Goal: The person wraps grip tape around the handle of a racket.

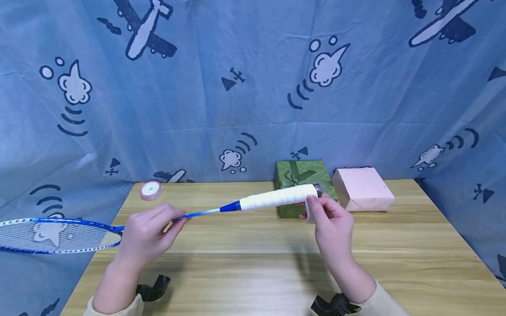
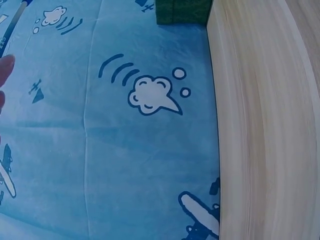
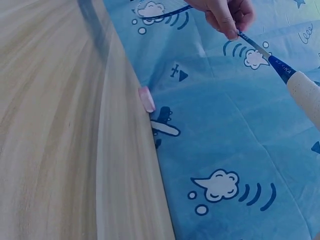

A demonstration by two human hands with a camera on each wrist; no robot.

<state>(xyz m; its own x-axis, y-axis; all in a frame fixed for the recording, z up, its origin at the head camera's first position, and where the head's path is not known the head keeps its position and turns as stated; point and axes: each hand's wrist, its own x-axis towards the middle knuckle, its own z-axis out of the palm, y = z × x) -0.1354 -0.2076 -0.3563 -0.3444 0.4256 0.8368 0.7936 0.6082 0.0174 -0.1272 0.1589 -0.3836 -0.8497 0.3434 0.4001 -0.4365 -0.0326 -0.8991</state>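
White tape (image 1: 278, 198) covers the handle of the badminton racket (image 1: 205, 213) I'm holding level above the wooden table (image 1: 253, 263), handle out to my right, strung head (image 1: 55, 235) hanging past the table's left edge. My right hand (image 1: 330, 224) is up at the butt end, thumb and fingertips pinching the loose tail of the tape just under the cap. My left hand (image 1: 148, 232) pinches the thin blue shaft between thumb and fingers, near where it meets the head; the right wrist view shows that grip too, fingers closed on the shaft. The left wrist view catches only a fingertip at the frame's edge. Just behind the handle sits a green gift box (image 1: 302, 186) with a bow, and touching or nearly touching its right side, a pink box (image 1: 361, 188). Over on the far left of the table, a pink ribbon roll (image 1: 151, 190) lies by the back edge. Blue cloth (image 1: 245, 87) printed with planes and clouds hangs behind it all.
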